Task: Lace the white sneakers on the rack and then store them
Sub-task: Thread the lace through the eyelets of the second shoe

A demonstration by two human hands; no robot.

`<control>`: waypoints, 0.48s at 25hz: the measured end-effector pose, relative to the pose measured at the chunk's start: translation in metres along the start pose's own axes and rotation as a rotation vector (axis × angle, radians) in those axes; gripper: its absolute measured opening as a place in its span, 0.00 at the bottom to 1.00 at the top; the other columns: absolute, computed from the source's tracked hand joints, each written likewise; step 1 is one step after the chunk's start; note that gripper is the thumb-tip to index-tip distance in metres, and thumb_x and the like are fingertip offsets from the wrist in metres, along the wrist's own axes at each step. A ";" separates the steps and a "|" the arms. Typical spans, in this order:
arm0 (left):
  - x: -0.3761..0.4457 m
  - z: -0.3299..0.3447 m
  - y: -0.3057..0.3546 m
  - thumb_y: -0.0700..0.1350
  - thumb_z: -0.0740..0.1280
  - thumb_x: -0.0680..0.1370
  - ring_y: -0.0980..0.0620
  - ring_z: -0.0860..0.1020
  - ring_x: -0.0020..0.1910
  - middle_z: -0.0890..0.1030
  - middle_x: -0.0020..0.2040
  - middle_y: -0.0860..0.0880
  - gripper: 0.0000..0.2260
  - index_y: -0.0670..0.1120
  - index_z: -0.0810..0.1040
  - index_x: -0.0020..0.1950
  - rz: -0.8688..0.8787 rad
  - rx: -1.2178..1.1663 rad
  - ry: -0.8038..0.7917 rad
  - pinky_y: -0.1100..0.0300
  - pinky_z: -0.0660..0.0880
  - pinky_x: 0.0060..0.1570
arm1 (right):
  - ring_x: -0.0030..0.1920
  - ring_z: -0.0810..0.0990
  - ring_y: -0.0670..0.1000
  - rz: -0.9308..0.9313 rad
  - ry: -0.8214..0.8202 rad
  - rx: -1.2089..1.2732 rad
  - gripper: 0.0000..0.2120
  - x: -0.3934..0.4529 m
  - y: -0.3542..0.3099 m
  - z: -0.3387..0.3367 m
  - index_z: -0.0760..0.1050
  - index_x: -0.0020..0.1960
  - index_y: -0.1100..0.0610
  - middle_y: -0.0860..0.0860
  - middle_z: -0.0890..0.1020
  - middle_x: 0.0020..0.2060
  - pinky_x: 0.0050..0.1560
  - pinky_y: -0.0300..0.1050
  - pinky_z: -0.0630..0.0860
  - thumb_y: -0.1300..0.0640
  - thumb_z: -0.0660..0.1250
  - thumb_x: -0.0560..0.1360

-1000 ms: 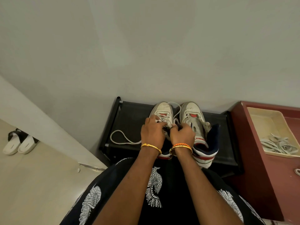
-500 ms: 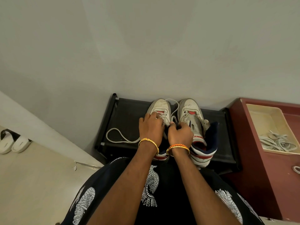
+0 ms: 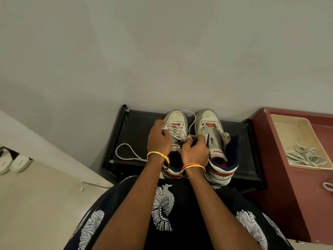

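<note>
Left hand (image 3: 158, 139) pinching the lace (image 3: 175, 131) over the left sneaker (image 3: 177, 123); right hand (image 3: 195, 150) gripping the other lace end at its eyelets. Both sneakers sitting side by side on the black rack (image 3: 137, 130), right sneaker (image 3: 214, 138) untouched.

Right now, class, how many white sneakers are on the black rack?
2: left sneaker under both hands, being laced; right sneaker beside it on the rack. Two white slides sit on the floor, uncounted.
</note>
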State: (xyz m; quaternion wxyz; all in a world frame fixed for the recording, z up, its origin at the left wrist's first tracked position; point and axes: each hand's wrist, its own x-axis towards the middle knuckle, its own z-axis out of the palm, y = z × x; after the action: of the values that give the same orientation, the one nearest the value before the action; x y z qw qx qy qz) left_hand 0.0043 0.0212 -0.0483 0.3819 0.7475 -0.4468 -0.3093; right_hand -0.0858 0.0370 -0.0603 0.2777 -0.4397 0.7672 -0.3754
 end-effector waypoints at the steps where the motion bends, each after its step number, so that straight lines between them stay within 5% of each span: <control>1: -0.001 0.001 -0.003 0.41 0.59 0.78 0.49 0.72 0.53 0.74 0.55 0.46 0.09 0.46 0.75 0.55 0.190 0.255 -0.049 0.60 0.71 0.44 | 0.42 0.80 0.58 -0.035 0.001 -0.014 0.06 0.001 0.001 0.000 0.73 0.51 0.57 0.56 0.82 0.41 0.38 0.48 0.75 0.56 0.61 0.77; 3: -0.005 0.003 -0.004 0.45 0.63 0.77 0.47 0.65 0.64 0.69 0.64 0.47 0.08 0.48 0.79 0.53 0.406 0.582 -0.139 0.52 0.66 0.57 | 0.41 0.80 0.57 -0.076 0.005 -0.048 0.05 0.003 0.003 0.001 0.73 0.51 0.57 0.56 0.81 0.41 0.37 0.47 0.74 0.57 0.61 0.77; 5: -0.006 0.004 -0.005 0.50 0.65 0.76 0.46 0.58 0.70 0.63 0.70 0.47 0.10 0.50 0.79 0.56 0.386 0.683 -0.198 0.49 0.59 0.64 | 0.41 0.79 0.57 -0.100 0.004 -0.057 0.04 0.003 0.005 0.002 0.73 0.50 0.58 0.56 0.81 0.41 0.36 0.45 0.72 0.58 0.61 0.76; 12: -0.006 0.007 -0.004 0.48 0.68 0.75 0.51 0.59 0.69 0.62 0.70 0.52 0.03 0.49 0.80 0.44 0.214 0.329 -0.142 0.50 0.56 0.64 | 0.42 0.79 0.57 -0.100 0.003 -0.089 0.04 0.003 0.006 0.005 0.72 0.50 0.56 0.55 0.81 0.42 0.35 0.43 0.69 0.57 0.60 0.77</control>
State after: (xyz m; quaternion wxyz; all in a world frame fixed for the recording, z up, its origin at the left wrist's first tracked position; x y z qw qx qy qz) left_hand -0.0017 0.0262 -0.0546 0.2532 0.7245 -0.5937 -0.2417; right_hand -0.0861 0.0351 -0.0680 0.2376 -0.4890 0.7607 -0.3547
